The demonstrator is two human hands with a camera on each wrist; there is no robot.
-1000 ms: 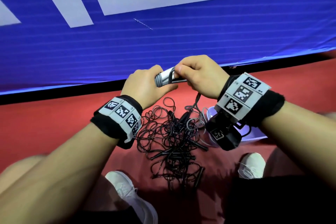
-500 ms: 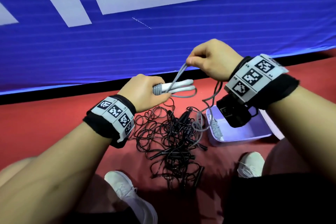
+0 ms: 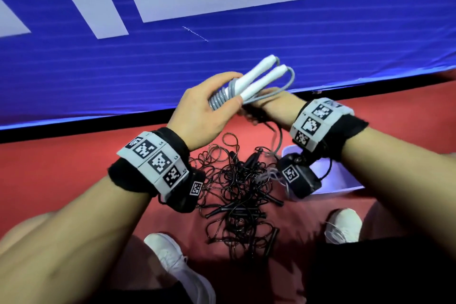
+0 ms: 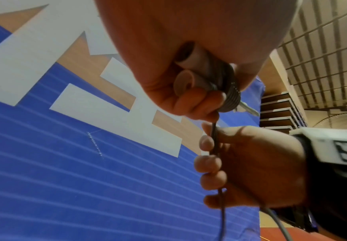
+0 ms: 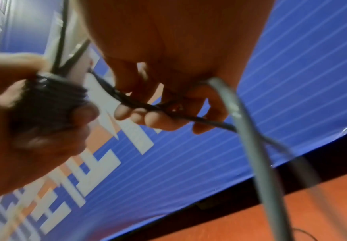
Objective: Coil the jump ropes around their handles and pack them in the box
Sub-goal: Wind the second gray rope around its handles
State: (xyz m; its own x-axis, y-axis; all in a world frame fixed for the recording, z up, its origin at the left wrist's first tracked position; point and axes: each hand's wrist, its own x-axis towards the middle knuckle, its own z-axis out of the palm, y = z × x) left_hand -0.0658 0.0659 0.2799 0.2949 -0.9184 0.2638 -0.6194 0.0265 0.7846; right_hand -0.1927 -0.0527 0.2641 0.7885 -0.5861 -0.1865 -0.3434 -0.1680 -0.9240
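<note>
Above the floor, left hand (image 3: 206, 108) grips white handles (image 3: 259, 79) with grey rope (image 3: 220, 99) coiled round them; right hand (image 4: 249, 164) fingers curl round the rope's loose length; box (image 3: 340, 180) below

head downward, wrists close, upward

Two white handles (image 3: 259, 76) side by side, tilted up and away, grey rope (image 3: 219, 100) coiled tight round their lower ends, black jump ropes (image 3: 237, 187) tangled on the floor beside a pale open box (image 3: 343, 187).
</note>
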